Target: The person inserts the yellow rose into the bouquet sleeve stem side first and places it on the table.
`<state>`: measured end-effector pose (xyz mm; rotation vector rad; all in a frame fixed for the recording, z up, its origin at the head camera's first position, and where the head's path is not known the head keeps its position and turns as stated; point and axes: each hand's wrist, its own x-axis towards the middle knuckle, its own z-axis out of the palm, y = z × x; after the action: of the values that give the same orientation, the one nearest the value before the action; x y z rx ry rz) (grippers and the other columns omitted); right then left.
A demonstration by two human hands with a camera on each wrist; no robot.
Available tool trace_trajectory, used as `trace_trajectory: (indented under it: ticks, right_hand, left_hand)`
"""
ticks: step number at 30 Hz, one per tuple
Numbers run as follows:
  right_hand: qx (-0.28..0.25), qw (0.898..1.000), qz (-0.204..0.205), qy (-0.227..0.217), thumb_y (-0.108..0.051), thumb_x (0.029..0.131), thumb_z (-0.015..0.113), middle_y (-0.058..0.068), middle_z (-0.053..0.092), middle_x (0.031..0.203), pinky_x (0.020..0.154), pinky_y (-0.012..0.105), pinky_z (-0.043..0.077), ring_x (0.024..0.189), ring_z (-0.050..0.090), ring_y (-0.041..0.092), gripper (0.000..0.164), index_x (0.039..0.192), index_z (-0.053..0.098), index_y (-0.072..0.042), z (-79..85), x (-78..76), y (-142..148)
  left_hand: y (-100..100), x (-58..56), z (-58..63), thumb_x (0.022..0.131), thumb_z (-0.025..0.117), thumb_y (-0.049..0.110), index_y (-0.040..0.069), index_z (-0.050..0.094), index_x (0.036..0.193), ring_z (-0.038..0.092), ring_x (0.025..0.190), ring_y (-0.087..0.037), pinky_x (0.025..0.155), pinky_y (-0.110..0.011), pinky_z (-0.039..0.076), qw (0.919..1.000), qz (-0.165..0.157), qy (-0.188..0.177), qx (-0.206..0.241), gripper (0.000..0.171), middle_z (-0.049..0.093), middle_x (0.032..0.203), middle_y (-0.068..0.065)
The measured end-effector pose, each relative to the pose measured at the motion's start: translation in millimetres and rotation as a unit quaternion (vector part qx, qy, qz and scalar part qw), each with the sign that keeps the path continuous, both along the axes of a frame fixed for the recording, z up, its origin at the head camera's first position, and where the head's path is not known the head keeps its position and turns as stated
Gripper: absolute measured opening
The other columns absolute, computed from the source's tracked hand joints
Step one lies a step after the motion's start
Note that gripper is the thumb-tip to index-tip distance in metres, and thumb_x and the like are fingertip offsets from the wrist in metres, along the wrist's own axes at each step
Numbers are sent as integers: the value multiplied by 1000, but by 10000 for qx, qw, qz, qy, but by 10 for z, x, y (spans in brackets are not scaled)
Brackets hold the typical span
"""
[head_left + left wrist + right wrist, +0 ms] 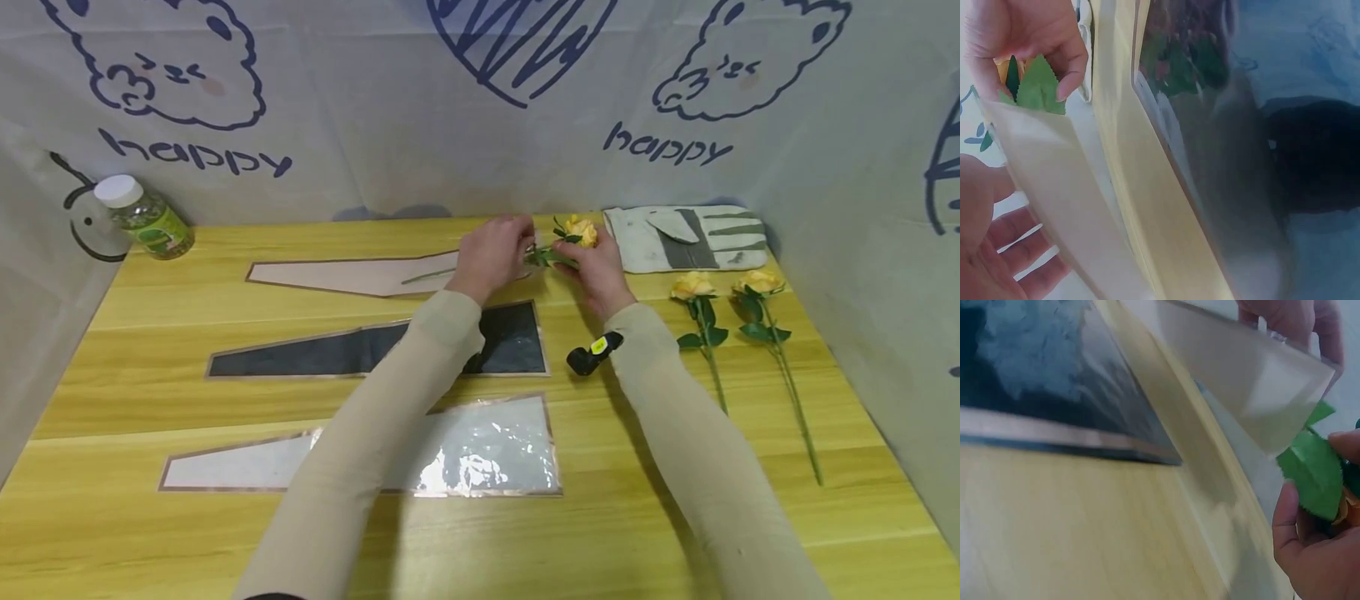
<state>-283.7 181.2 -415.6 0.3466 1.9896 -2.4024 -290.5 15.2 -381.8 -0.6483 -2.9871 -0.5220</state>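
And here at the far side of the wooden table (112, 400), the right hand (600, 271) has a yellow rose (581, 231) pinched just under the bloom, thumb and fingers closed on it. The left hand (487, 258) pinches the edge of the pale pink wrapper (330, 275) at its wide end, the other fingers loosely apart behind it. The rose's stem shows along that wrapper, its leaves right at the mouth, partly hidden by the edge.

Nearer, a black wrapper (517, 333) and a white wrapper (495, 446) lie in a row, and the left forearm (360, 467) cuts across both (glare whitens part of the nearest one, too). Just beyond the right hand, a folded glove (686, 239) crowds that side against the cloth backdrop (375, 108). Two more roses (693, 286) lie to the right, the closer stem just beside the right forearm (697, 450). Way over in the far left corner, well apart from everything, leans a white-capped jar (153, 223).
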Motion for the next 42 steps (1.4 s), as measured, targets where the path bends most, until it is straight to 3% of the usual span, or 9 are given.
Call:
trace_trajectory:
  ticks: [6,14,23,29,33,38,42]
  right_hand:
    - [157,9993,124,305,-16,97,61,7,53,111,88,41,50,99,55,17,36,128,45,-7,0,30,3]
    - [789,9957,272,396,-7,96,61,12,46,135,92,42,45,111,50,18,49,141,43,-2,32,16,13]
    - [1478,9847,816,421,-17,99,58,7,50,119,84,34,44,97,49,14,49,141,40,0,7,9,24]
    - [1810,9789,936,144,-37,105,44,13,44,136,88,39,44,115,44,21,53,147,36,-6,37,12,30]
    - [2002,9742,1040,33,-39,106,31,15,37,147,92,42,42,119,41,23,56,153,29,-7,46,10,51]
    - [1891,9767,950,364,-25,105,45,15,43,140,85,34,43,106,47,17,49,149,36,-4,17,9,62]
    - [1537,9833,673,698,-14,99,59,11,52,119,84,28,46,99,52,16,38,132,47,2,5,9,45]
  left_hand:
    - [-9,-2,2,105,48,28,20,63,106,60,79,-15,64,-36,50,10000,16,74,46,18,63,94,1]
    - [-24,23,-18,105,47,27,19,63,109,60,77,-14,64,-35,51,9998,-66,47,160,18,64,95,1]
    - [-11,27,-51,105,48,27,19,65,109,60,75,-13,62,-34,50,9993,-4,175,332,19,67,95,2]
    - [-28,28,-61,105,49,27,20,66,106,60,73,-13,58,-33,49,9985,98,357,399,19,67,92,3]
    - [-45,39,-75,105,48,28,21,66,104,59,73,-13,58,-33,48,9979,113,445,461,19,65,90,2]
    - [-40,46,-98,105,48,28,21,68,109,60,75,-14,59,-34,49,9964,116,636,552,21,67,93,2]
    - [-34,47,-107,105,48,28,22,70,112,61,77,-15,59,-34,50,9946,128,816,628,23,69,95,2]
